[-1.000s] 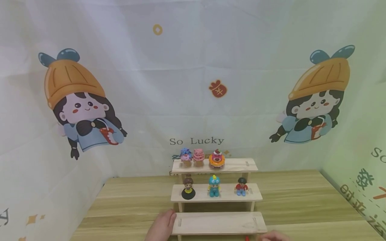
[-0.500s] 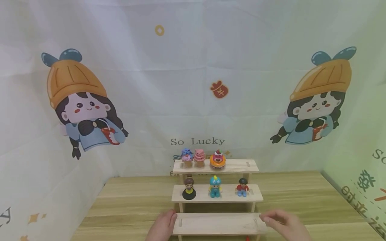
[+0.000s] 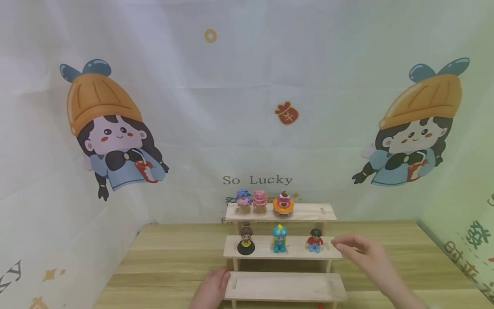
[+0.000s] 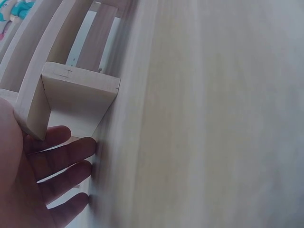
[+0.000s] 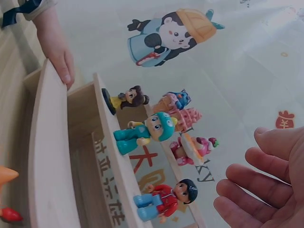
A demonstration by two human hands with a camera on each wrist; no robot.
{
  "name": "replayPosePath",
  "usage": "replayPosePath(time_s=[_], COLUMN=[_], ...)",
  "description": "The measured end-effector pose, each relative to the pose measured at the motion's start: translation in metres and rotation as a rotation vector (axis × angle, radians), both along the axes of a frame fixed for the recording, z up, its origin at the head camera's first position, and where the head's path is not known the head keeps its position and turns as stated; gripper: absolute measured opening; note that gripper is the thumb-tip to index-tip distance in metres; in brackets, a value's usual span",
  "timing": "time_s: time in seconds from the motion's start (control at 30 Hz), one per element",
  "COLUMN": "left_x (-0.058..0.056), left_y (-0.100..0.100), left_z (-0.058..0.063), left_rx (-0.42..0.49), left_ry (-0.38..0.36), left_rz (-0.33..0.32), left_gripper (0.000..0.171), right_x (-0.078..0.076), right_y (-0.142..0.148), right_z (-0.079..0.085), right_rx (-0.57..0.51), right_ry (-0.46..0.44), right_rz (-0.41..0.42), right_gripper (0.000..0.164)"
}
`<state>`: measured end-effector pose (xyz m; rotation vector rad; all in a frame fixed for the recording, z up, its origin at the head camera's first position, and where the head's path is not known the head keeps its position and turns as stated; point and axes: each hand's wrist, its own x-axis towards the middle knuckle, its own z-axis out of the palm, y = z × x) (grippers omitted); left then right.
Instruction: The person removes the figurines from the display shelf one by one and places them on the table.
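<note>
A wooden three-step display shelf (image 3: 285, 285) stands on the table. At the left end of its lowest step, my left hand (image 3: 210, 288) grips the board; in the left wrist view, the fingers (image 4: 64, 156) reach beneath it. My right hand (image 3: 364, 253) is raised beside the right end of the middle step, holding nothing, its fingers loosely bent in the right wrist view. Nearest to it sits a toy figure in a red jacket (image 3: 315, 240). The middle step also bears a teal-suited figure (image 3: 279, 240) and a yellow-dressed figurine on a black base (image 3: 246, 241).
On the top step stand a blue ice-cream-cone figure (image 3: 243, 201), a pink one (image 3: 260, 201) and a bear figure in an orange ring (image 3: 283, 204). An orange and red object (image 5: 10, 213) lies low, in front of the shelf. A printed cloth (image 3: 247, 107) hangs behind.
My right hand has risen from the front right corner of the lowest step to beside the middle step. My left hand stays at the shelf's left end. The head view has shifted slightly.
</note>
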<state>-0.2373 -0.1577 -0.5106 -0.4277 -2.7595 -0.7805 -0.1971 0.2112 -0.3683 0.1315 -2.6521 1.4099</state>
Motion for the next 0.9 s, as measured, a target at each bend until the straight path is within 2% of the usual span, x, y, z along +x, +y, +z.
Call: replayPosePath(time_s=[0.33, 0.57, 0.9], left_x=[0.002, 0.002, 0.003], left_y=[-0.001, 0.000, 0.001], left_z=[0.003, 0.002, 0.001], left_rx=[-0.005, 0.003, -0.005], left_ry=[0.008, -0.005, -0.005], left_rz=[-0.014, 0.000, 0.007], left_gripper=[0.014, 0.013, 0.013], right_x=[-0.022, -0.036, -0.055], right_y=[-0.010, -0.021, -0.037], right_z=[0.021, 0.034, 0.036], right_rx=[0.086, 0.078, 0.060], right_ry=[0.188, 0.208, 0.228], right_rz=[0.061, 0.116, 0.148], right_gripper=[0.026, 0.033, 0.042])
